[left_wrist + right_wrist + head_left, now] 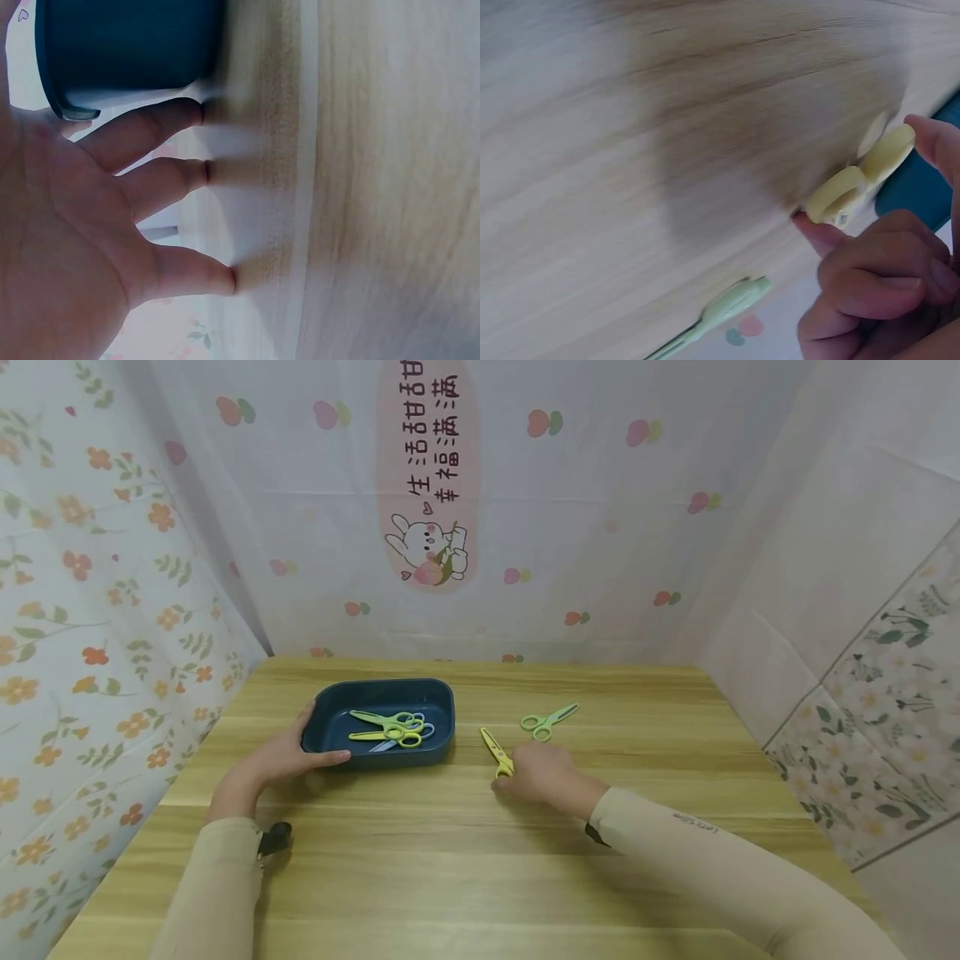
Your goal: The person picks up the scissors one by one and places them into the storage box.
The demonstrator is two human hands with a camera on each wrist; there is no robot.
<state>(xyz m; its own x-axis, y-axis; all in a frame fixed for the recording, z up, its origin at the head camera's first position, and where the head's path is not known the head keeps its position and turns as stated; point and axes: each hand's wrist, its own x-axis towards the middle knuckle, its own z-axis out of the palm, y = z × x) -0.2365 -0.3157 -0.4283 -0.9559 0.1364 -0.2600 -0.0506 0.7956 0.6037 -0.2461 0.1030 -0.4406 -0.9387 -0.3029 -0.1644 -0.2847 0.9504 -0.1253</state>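
My left hand (281,758) lies at the left end of a dark blue rectangular box (397,762), its thumb straight along the front rim. In the left wrist view, its other fingers (169,184) spread beside the box wall. Inside the box lie green scissors (369,719), yellow scissors (367,736) and a blue pair (384,747), overlapping. To the right, my right hand (543,772) pinches the handle loops of yellow scissors (496,748) between thumb and a finger, blades pointing away from me. Beyond that hand, light green scissors (552,718) rest on the table.
All of this is on a wood-grain table (420,877). A white printed curtain (585,510) hangs behind its far edge, with flowered cloth (112,635) at the left and a pale patterned sheet (885,710) at the right.
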